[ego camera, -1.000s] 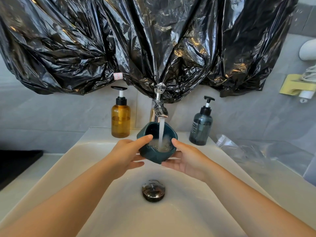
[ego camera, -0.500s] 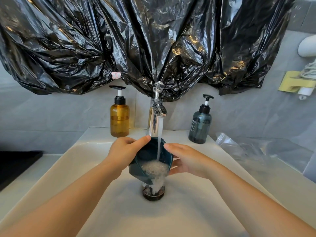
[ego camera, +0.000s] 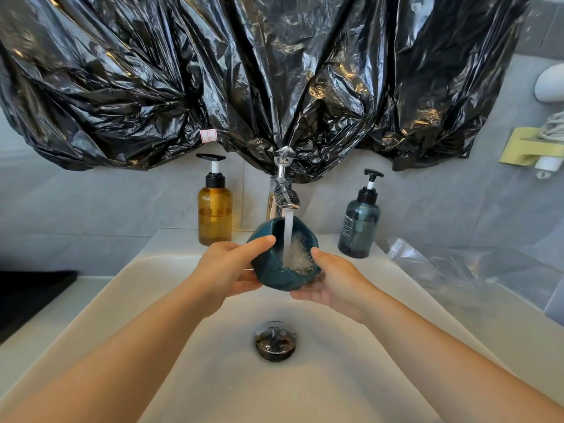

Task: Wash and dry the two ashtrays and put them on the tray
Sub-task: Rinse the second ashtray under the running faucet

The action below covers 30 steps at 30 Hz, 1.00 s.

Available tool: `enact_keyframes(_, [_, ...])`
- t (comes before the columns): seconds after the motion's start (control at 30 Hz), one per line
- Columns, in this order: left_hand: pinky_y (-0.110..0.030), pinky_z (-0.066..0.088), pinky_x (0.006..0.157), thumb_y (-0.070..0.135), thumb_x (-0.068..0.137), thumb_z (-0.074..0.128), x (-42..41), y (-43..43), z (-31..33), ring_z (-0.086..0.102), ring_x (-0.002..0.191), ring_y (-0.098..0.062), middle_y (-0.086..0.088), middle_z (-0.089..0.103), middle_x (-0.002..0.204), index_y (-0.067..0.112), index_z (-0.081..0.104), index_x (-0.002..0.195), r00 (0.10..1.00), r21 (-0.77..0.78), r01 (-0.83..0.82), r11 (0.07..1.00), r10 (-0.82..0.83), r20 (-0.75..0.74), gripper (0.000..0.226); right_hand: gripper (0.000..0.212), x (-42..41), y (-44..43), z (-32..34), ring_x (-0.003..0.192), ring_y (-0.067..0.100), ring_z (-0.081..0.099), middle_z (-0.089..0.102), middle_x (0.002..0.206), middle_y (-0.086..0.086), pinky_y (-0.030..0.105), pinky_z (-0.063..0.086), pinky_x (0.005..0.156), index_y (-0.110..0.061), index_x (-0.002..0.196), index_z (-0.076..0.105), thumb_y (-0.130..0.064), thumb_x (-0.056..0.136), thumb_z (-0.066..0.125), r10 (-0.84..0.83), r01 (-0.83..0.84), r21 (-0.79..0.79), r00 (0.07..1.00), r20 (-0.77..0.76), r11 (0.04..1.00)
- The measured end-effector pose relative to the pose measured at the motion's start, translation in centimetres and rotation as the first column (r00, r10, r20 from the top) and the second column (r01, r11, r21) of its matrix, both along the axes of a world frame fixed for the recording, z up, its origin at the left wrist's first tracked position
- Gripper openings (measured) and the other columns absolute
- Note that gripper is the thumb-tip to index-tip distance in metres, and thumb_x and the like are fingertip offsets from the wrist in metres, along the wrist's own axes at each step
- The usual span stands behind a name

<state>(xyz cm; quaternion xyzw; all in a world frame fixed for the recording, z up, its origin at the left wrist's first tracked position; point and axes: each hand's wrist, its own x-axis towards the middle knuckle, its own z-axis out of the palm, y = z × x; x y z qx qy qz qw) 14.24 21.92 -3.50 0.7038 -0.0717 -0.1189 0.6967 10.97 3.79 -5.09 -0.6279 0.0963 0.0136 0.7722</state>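
grey tiled wall (ego camera: 122, 203), black plastic sheeting (ego camera: 244, 71)

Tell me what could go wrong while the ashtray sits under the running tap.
The teal ashtray is wet and pinched between the left hand and right hand; it might slip and hit the sink. Water churning inside could splash out toward the amber bottle.

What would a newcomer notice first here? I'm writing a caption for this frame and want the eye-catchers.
First, the crumpled black plastic sheet draped across the wall above the sink. Next, the teal ashtray at centre, held by the left hand and right hand under the running tap, water foaming inside. An amber bottle and a dark bottle flank the tap.
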Motion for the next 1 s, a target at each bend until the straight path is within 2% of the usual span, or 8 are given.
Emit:
enact_keyframes(0.13, [-0.027,0.059,0.061,0.038,0.081,0.072,-0.04,-0.25,-0.36,0.069,0.082,-0.021,-0.009,0.071,0.09,0.01,0.062,0.088,0.978,0.081,-0.16,0.984,0.147,0.146,0.03,0.043,-0.18,-0.37,-0.07,0.096,0.033,0.07,0.068,0.114,0.022,0.037,0.06,0.074,-0.01,0.128,0.05,-0.041,0.102,0.038,0.129,-0.141,-0.067,0.98,-0.15,0.988])
enact_keyframes(0.23, [-0.027,0.057,0.063,0.04,0.079,0.072,0.15,0.03,-0.43,0.066,0.08,-0.018,-0.006,0.07,0.085,0.013,0.064,0.084,0.952,0.157,-0.231,0.96,0.19,0.238,0.029,0.053,-0.19,-0.49,0.05,0.105,0.034,0.068,0.064,0.122,0.021,0.038,0.058,0.083,-0.013,0.134,0.049,-0.051,0.098,0.042,0.194,-0.226,-0.19,0.965,-0.176,0.955])
enact_keyframes(0.33, [-0.029,0.056,0.066,0.043,0.075,0.074,0.01,0.05,-0.33,0.064,0.079,-0.017,-0.002,0.069,0.081,0.014,0.067,0.086,0.939,0.206,-0.242,0.948,0.176,0.295,0.032,0.048,-0.43,-0.4,0.29,0.109,0.03,0.066,0.064,0.125,0.013,0.043,0.056,0.09,-0.022,0.129,0.055,-0.054,0.097,0.04,0.233,-0.254,-0.22,0.965,-0.12,0.942])
enact_keyframes(0.57, [-0.038,0.059,0.081,0.052,0.074,0.072,0.3,-0.1,-0.62,0.065,0.088,-0.022,-0.005,0.07,0.089,0.015,0.067,0.09,0.963,0.18,-0.2,0.963,0.158,0.22,0.041,0.041,-0.69,-0.25,-0.23,0.109,0.026,0.066,0.069,0.119,0.004,0.046,0.054,0.095,-0.028,0.116,0.06,-0.053,0.098,0.034,0.221,-0.219,-0.316,0.975,-0.03,0.923])
enact_keyframes(0.7, [-0.035,0.059,0.075,0.048,0.073,0.074,0.31,-0.09,-0.34,0.066,0.095,-0.024,-0.008,0.07,0.099,0.011,0.063,0.101,0.994,0.073,-0.084,0.994,0.079,0.081,0.048,0.047,-0.31,-0.16,-0.33,0.103,0.032,0.067,0.066,0.122,0.011,0.043,0.058,0.083,-0.019,0.126,0.056,-0.051,0.099,0.036,0.123,-0.131,-0.194,0.991,-0.052,0.972])
enact_keyframes(0.83, [-0.037,0.061,0.075,0.036,0.076,0.077,0.58,-0.02,-0.6,0.07,0.092,-0.027,-0.013,0.072,0.1,0.006,0.062,0.107,0.999,0.05,-0.048,0.998,0.047,0.014,0.046,0.049,-0.11,-0.33,-0.13,0.093,0.035,0.07,0.067,0.112,0.021,0.044,0.059,0.08,-0.01,0.121,0.057,-0.051,0.098,0.041,0.091,-0.092,-0.004,0.99,-0.108,0.996])
enact_keyframes(0.9, [-0.038,0.06,0.077,0.038,0.079,0.073,0.67,-0.05,-0.91,0.069,0.093,-0.025,-0.01,0.072,0.098,0.008,0.064,0.101,0.992,0.064,-0.112,0.992,0.108,0.066,0.038,0.055,-0.16,-0.49,-0.02,0.093,0.033,0.071,0.069,0.11,0.02,0.041,0.059,0.08,-0.011,0.124,0.057,-0.055,0.096,0.041,0.148,-0.159,-0.056,0.977,-0.157,0.986])
enact_keyframes(1.0, [-0.035,0.058,0.076,0.044,0.082,0.068,0.46,0.18,-0.9,0.065,0.09,-0.023,-0.007,0.069,0.092,0.012,0.065,0.09,0.975,0.099,-0.192,0.976,0.178,0.134,0.033,0.065,0.0,-0.83,-0.03,0.101,0.028,0.067,0.066,0.118,0.015,0.038,0.056,0.09,-0.012,0.124,0.059,-0.065,0.091,0.04,0.184,-0.224,-0.264,0.968,-0.168,0.938])
